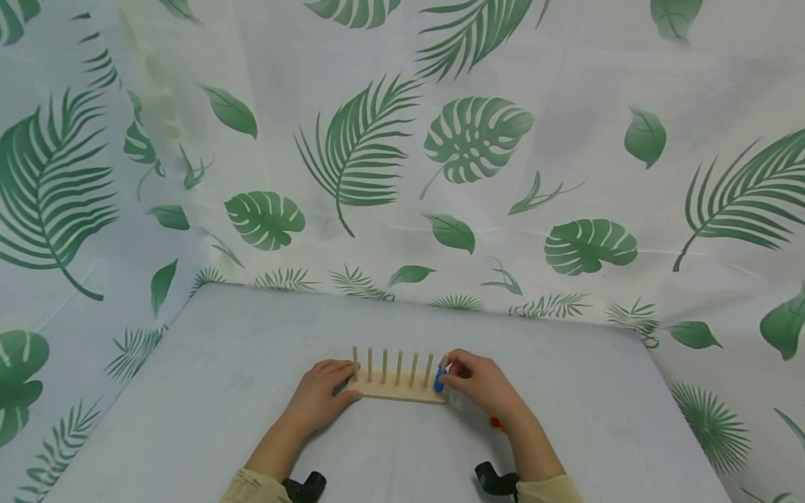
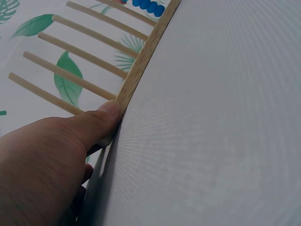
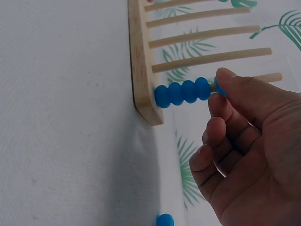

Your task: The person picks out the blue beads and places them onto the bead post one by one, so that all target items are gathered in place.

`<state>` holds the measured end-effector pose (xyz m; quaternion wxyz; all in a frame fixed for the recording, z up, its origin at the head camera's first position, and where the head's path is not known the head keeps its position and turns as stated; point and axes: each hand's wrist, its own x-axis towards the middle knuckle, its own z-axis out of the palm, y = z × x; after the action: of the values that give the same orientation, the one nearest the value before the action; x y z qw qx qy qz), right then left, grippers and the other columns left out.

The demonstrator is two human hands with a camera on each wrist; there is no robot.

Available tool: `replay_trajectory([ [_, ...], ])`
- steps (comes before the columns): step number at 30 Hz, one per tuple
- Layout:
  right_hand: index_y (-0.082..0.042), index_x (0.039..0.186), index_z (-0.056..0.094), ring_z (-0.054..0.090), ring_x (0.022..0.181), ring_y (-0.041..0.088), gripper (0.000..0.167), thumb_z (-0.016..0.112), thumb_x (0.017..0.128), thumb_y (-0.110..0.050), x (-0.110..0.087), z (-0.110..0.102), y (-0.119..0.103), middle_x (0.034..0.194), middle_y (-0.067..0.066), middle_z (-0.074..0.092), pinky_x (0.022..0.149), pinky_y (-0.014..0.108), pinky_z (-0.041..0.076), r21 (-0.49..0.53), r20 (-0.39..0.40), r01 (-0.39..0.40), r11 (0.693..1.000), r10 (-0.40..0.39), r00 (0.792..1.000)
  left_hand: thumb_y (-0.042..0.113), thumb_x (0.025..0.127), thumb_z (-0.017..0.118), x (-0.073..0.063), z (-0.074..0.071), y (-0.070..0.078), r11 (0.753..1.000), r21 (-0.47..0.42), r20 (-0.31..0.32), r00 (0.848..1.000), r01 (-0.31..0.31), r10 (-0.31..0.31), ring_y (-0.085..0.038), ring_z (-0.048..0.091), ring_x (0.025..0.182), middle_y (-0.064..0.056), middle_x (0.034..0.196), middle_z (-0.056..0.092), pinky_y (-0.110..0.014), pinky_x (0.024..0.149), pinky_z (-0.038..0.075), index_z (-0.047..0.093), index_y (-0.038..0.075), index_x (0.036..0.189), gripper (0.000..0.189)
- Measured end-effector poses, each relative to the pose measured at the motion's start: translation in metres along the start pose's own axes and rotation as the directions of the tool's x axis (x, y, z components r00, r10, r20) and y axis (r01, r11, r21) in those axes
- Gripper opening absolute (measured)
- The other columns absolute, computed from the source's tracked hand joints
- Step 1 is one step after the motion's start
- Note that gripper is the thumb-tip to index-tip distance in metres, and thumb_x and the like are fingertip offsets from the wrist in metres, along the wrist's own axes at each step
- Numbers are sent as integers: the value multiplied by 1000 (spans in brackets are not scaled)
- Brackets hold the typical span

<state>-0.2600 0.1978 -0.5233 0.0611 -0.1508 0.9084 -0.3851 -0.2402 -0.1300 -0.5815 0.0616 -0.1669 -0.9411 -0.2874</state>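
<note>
A wooden peg rack [image 1: 400,392] with a row of upright pegs stands on the table. My left hand [image 1: 322,398] grips its left end, with the thumb [image 2: 109,109] against the base's front edge. Several blue beads [image 3: 182,92] are stacked at the bottom of the rightmost peg. Higher on that same peg, my right hand [image 1: 484,383] pinches another blue bead [image 3: 219,87] between thumb and forefinger, the peg passing through it. The other right fingers are loosely curled. The remaining pegs in the head view look bare.
A small red piece [image 1: 496,422] lies beside the right forearm, partly hidden by it. One more blue bead [image 3: 165,220] shows at the bottom of the right wrist view. Leaf-printed cloth [image 1: 443,270] hangs behind the pale table [image 1: 388,461].
</note>
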Motion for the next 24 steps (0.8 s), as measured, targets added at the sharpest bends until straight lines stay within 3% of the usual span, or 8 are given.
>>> replay_trajectory([
  [15,-29,109,66,56,75,10,17,70,93,-28,-12,-10,6,83,-9,62,66,26,48,-54,6,-8,999,8,1000,39,90,71,1,2,-2,1000,-2,-7,1000,-12,12,-31,50,133,-4,138,61,-51,112,40,61,13,136,54],
  [24,-20,114,67,55,76,12,23,69,94,-31,-18,-25,23,85,-7,63,69,27,48,-87,-14,-53,995,52,999,39,90,71,0,1,-1,1000,-2,0,1000,-2,2,-31,49,133,-4,138,61,-52,112,40,61,14,136,54],
])
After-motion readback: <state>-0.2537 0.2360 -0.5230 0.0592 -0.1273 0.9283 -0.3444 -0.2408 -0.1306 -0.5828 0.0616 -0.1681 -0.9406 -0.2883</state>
